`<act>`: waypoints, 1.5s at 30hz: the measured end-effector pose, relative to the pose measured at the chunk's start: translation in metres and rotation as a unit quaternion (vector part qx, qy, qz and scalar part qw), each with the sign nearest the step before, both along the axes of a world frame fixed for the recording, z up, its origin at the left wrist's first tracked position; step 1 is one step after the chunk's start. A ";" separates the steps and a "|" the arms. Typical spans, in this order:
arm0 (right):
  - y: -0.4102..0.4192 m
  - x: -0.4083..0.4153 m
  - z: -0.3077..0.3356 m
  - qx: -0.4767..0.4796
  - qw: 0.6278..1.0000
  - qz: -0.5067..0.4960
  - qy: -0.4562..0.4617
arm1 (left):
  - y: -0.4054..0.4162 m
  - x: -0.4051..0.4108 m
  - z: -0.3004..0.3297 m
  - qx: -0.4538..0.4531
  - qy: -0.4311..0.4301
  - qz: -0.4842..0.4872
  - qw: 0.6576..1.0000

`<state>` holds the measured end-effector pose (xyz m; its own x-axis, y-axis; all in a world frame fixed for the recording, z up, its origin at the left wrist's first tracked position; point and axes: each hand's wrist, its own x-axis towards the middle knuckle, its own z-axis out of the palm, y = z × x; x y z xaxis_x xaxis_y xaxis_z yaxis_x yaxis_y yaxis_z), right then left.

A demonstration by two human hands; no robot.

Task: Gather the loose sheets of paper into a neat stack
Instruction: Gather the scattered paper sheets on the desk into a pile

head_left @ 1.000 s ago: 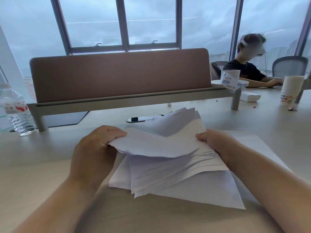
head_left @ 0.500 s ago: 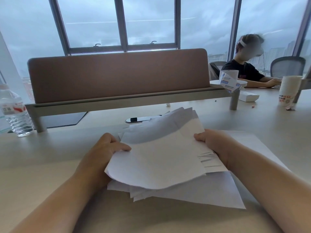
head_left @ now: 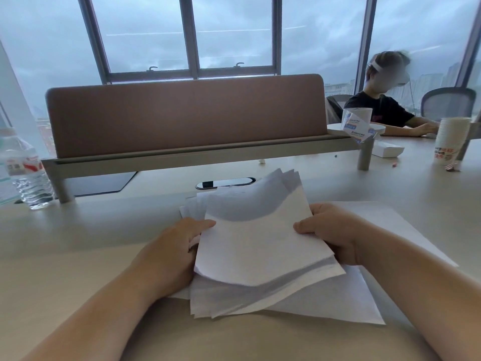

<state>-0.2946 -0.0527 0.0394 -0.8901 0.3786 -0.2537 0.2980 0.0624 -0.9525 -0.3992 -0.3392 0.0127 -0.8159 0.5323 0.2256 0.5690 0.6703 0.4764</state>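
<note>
A bundle of white paper sheets [head_left: 257, 246] is held between both hands just above the beige table [head_left: 78, 256]. My left hand [head_left: 174, 254] grips its left edge, thumb on top. My right hand [head_left: 330, 230] grips the right edge, thumb on top. The sheets are fanned and uneven, with corners sticking out at the far end and the near edges sagging. One more white sheet [head_left: 338, 306] lies flat on the table under the bundle and my right forearm.
A brown desk divider [head_left: 187, 115] on a grey rail stands behind. A water bottle [head_left: 23, 170] is at far left, a dark cable slot [head_left: 225, 182] beyond the papers, paper cups [head_left: 451, 142] and a white box [head_left: 387, 151] at right, a seated person [head_left: 385, 105] beyond.
Both hands have drawn closer together and the fanned sheets have been squeezed into a tighter, more upright bundle. The top sheet has straightened toward me.
</note>
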 end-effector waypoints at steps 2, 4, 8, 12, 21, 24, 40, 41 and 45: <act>0.001 -0.002 -0.002 0.021 1.000 -0.010 0.010 | -0.001 -0.002 0.002 0.021 0.026 0.051 0.998; 0.004 -0.006 -0.003 0.027 0.999 -0.025 0.029 | -0.005 -0.004 0.005 0.029 0.046 0.127 0.990; 0.012 -0.009 0.000 -0.001 0.995 -0.070 0.066 | -0.013 -0.006 0.015 -0.016 0.013 0.228 0.974; 0.016 -0.008 0.002 -0.143 0.978 -0.114 0.101 | -0.010 0.008 0.025 -0.133 -0.039 0.229 0.964; 0.014 -0.006 0.002 -0.276 0.939 -0.176 0.108 | 0.017 0.050 0.051 -0.260 -0.106 0.123 0.952; 0.012 -0.007 0.002 -0.273 0.939 -0.177 0.110 | 0.019 0.054 0.053 -0.218 -0.121 0.104 0.963; 0.010 -0.004 0.004 -0.214 0.955 -0.174 0.110 | -0.037 -0.009 0.033 0.138 0.118 0.317 0.931; 0.008 -0.002 0.006 -0.195 0.961 -0.167 0.107 | -0.039 -0.010 0.035 0.182 0.147 0.338 0.912; 0.002 0.003 0.010 -0.133 0.976 -0.143 0.093 | -0.044 -0.012 0.040 0.350 0.236 0.359 0.833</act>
